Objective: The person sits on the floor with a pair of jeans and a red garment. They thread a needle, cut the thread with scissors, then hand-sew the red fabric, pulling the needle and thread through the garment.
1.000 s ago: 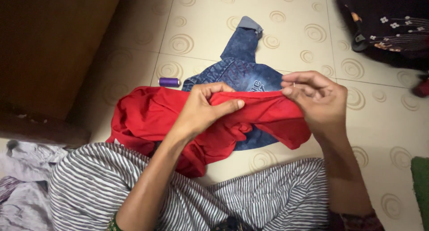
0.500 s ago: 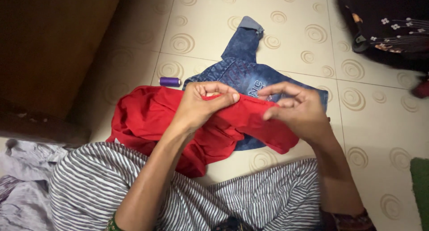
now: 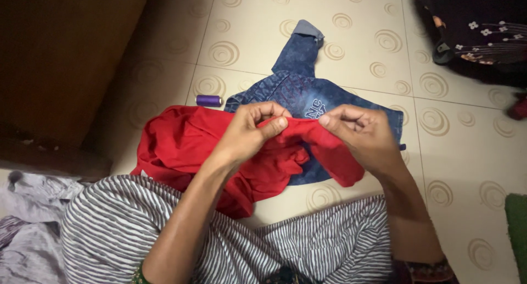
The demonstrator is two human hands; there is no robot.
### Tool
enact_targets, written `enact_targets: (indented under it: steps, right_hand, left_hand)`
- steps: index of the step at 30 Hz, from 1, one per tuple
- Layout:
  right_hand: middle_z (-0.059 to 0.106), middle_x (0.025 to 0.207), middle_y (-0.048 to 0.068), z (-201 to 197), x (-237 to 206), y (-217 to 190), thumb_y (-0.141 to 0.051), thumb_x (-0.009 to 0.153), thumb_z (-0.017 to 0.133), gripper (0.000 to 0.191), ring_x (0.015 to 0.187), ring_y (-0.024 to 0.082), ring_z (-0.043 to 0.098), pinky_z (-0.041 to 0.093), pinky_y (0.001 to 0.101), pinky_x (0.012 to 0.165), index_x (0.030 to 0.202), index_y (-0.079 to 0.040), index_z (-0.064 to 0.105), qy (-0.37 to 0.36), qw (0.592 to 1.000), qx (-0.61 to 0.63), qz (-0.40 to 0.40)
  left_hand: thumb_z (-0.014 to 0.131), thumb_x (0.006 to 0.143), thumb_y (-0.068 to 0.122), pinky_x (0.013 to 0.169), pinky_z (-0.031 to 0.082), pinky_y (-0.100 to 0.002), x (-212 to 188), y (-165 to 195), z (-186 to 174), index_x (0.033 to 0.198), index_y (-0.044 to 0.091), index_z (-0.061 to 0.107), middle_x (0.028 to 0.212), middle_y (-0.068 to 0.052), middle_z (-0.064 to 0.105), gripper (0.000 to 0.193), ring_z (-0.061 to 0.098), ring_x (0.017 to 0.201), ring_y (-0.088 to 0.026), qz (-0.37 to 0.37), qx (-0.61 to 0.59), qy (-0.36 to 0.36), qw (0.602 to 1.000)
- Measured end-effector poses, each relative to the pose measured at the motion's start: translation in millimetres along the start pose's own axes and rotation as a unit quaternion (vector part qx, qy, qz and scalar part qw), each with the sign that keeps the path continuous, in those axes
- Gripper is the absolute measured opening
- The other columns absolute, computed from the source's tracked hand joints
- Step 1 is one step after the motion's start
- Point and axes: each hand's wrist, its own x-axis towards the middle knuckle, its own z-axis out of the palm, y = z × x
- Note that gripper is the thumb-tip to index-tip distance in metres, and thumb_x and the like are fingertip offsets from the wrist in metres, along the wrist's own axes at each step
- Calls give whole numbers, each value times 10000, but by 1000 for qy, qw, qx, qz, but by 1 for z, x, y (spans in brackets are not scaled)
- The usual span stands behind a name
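A red cloth garment (image 3: 181,147) lies bunched over my striped lap and the tiled floor. My left hand (image 3: 250,133) pinches its upper edge between thumb and fingers. My right hand (image 3: 359,136) pinches the same edge a little to the right, so a short stretch of red cloth runs between the two hands. Under the red garment lies a blue denim garment (image 3: 299,78) with one sleeve stretched away from me. A purple thread spool (image 3: 208,100) rests on the floor just left of the denim.
A dark wooden piece of furniture (image 3: 66,59) stands at the left. Grey cloth (image 3: 27,229) is heaped at the lower left. Dark flowered fabric (image 3: 477,31) fills the upper right corner, and a green mat edge (image 3: 517,234) shows at the right.
My right hand has slid left along the red edge toward my left hand, so the stretch of cloth between them is shorter. The red garment's right end now hangs looser.
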Motion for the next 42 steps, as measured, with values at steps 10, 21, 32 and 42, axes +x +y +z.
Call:
enact_targets:
  steps: [10,21,32,42]
  right_hand:
    - [723,825,2,19,4,5,-122,976,696,164,722,26,621,512,189,638,949,35,735,31,999,17,-2]
    - [733,858,30,22,-2,-1,-164,1035,619,245,754,45,651,557,198,693,996,34,757,40,998,38,7]
    - [754,1068,128,21,-10,-3,0,1023,640,188,972,124,724,585,245,901,1183,67,713,110,991,24,-79]
    - [726,1063,111,-46,-30,-17,7,1096,635,140,958,149,704,565,250,848,1223,-34,593,357,898,139,-218]
  left_hand:
    - [594,1056,185,728,484,-213,2,-13,11,1001,32,697,864,56,643,192,549,776,-15,-33,-57,13,998]
    - [797,856,109,797,551,-226,-8,20,17,953,13,796,849,0,772,136,670,786,-49,-28,33,23,999]
    - [766,890,116,727,558,-218,-10,21,12,964,-4,789,836,-5,763,142,663,753,-47,-40,-8,32,999]
    - [761,892,103,753,553,-210,-6,14,7,944,2,782,858,-10,764,116,671,778,-49,-44,-37,56,997]
